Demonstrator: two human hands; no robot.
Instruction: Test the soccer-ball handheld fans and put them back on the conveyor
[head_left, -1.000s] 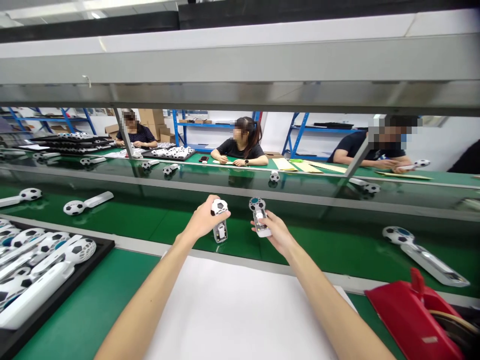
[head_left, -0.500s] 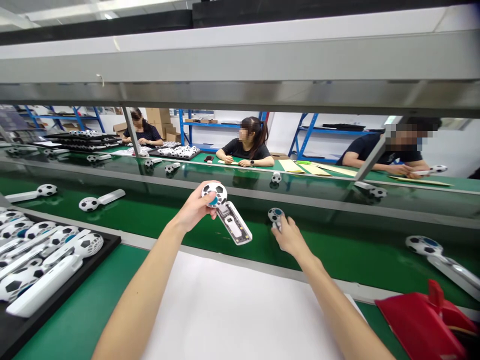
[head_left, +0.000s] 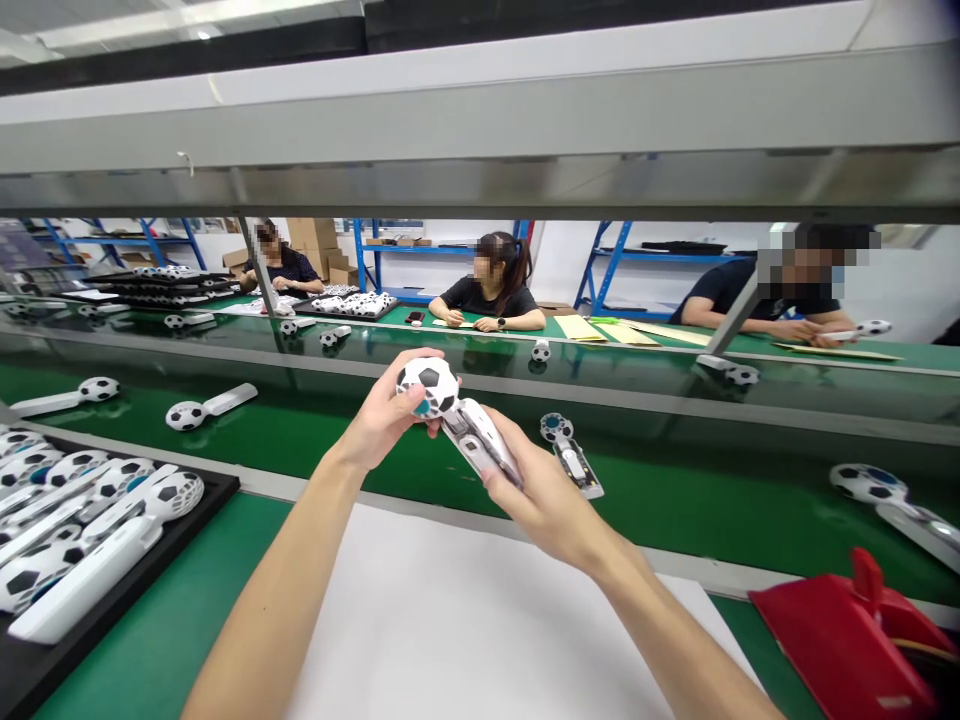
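Observation:
My left hand (head_left: 382, 405) is closed around the round football-patterned head of a handheld fan (head_left: 429, 385), its thumb on the front near a blue patch. The fan's white handle points down to the right, its inner side partly showing. My right hand (head_left: 544, 490) is closed on a white handle cover (head_left: 484, 430), which lies along the fan's handle at a slight angle. Whether the two are joined, I cannot tell. Just right of my right hand, a second fan (head_left: 574, 460) rests on the green belt, its circuit board exposed.
A black tray (head_left: 214, 490) of several fans stands at the left. White paper (head_left: 450, 620) covers the bench before me, with a red dustpan-like object (head_left: 840, 640) at the right. More fans lie along the belt (head_left: 315, 440). Several co-workers sit opposite; a metal beam (head_left: 480, 185) crosses overhead.
My right hand has come up and left from the fan on the belt, bringing the white cover to the held fan's handle. That belt fan is now in plain sight.

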